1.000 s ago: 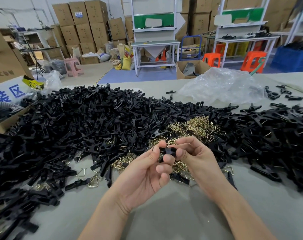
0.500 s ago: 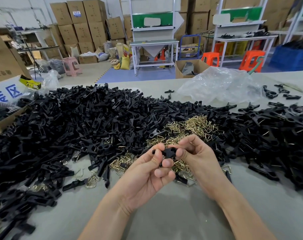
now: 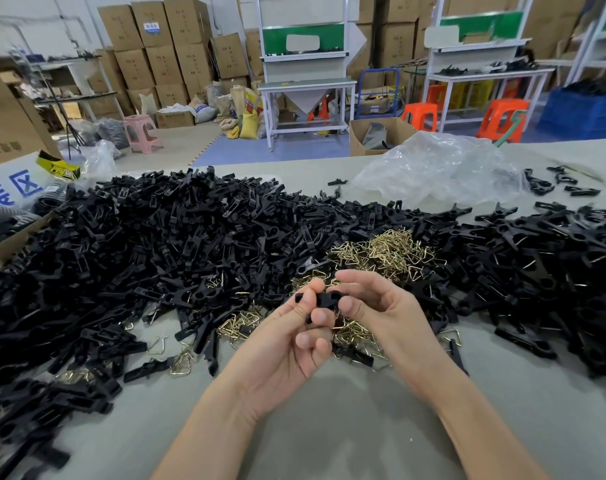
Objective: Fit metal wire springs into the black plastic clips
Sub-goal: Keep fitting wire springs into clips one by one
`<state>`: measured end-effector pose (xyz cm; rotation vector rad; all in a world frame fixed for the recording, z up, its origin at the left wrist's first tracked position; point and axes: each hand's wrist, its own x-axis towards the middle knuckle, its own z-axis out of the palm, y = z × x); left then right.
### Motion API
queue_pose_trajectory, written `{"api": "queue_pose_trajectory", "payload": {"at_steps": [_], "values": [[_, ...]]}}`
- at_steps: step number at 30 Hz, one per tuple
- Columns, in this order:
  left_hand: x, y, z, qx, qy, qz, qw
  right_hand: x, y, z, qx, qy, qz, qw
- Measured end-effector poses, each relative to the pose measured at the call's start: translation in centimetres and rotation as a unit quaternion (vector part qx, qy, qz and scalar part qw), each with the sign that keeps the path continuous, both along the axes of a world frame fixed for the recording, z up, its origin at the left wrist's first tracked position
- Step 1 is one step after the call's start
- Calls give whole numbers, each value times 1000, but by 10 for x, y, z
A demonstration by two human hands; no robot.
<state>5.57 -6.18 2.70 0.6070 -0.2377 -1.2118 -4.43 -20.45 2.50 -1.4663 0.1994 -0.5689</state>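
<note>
Black plastic clip [image 3: 324, 299] is pinched between the 2 hands, raised just above the grey table [image 3: 329, 431]. The left hand [image 3: 284, 351] grips one end with thumb and curled fingers, and the right hand [image 3: 384, 313] pinches the other, so both hands are clamped on it close together. Just beyond them lies a heap of brass-coloured wire springs [image 3: 388, 251], hemmed in by the big pile of loose clips [image 3: 156, 244] on the left and another clip pile [image 3: 554, 258] on the right. Bare tabletop shows mainly under the forearms. A crumpled plastic bag [image 3: 440, 168] lies near the far edge.
</note>
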Motion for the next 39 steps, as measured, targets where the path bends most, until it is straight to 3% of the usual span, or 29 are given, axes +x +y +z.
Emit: {"api": "queue_pose_trajectory", "payload": {"at_steps": [4, 7, 9, 11, 12, 14, 15, 16, 20, 22, 23, 25, 27, 29, 31, 32, 33, 35, 37, 39], "values": [[0, -1, 1, 24, -71, -3, 997, -5, 1, 5, -35, -3, 27, 999], [-2, -5, 3, 42, -76, 16, 996, -5, 2, 2, -46, 2, 5, 999], [-3, -5, 4, 53, -87, 41, 994, -7, 1, 4, -7, 7, -45, 999], [-2, -5, 3, 61, -91, 66, 992, -10, -15, 20, 121, -51, -95, 987], [-1, -5, 2, 62, -89, 77, 991, -13, -32, 32, 241, -113, -116, 957], [0, -5, 1, 62, -75, 95, 991, -21, -69, 61, 438, -254, -141, 851], [1, -5, 0, 63, -68, 104, 990, -26, -86, 76, 477, -300, -149, 812], [1, -6, -1, 65, -66, 112, 989, -29, -99, 88, 485, -319, -150, 801], [-1, -12, -2, 116, -114, 172, 972, -21, -100, 88, 432, -276, -106, 852], [-4, -13, -4, 143, -200, 209, 946, -13, -78, 69, 376, -226, -94, 894], [-6, -12, -6, 164, -279, 223, 920, -8, -65, 55, 335, -194, -98, 917], [-10, -10, -12, 214, -455, 251, 827, -1, -37, 25, 216, -117, -130, 961], [-8, -11, -22, 257, -594, 303, 700, 6, -16, 2, 38, -26, -177, 983], [-4, -16, -24, 297, -694, 362, 547, 9, -8, -10, -96, 28, -180, 979], [8, -22, -27, 344, -747, 393, 412, 9, -9, -13, -140, 36, -156, 977], [16, -25, -26, 383, -754, 379, 376, 9, -9, -14, -154, 41, -152, 975], [26, -27, -24, 432, -751, 341, 366, 9, -10, -16, -165, 41, -153, 973], [47, -31, -18, 504, -737, 227, 387, 9, -10, -18, -174, 31, -166, 970], [69, -36, -8, 527, -739, 132, 399, 11, -10, -20, -184, 29, -175, 967], [85, -43, 5, 537, -748, 63, 385, 12, -10, -20, -193, 31, -180, 964]]}}
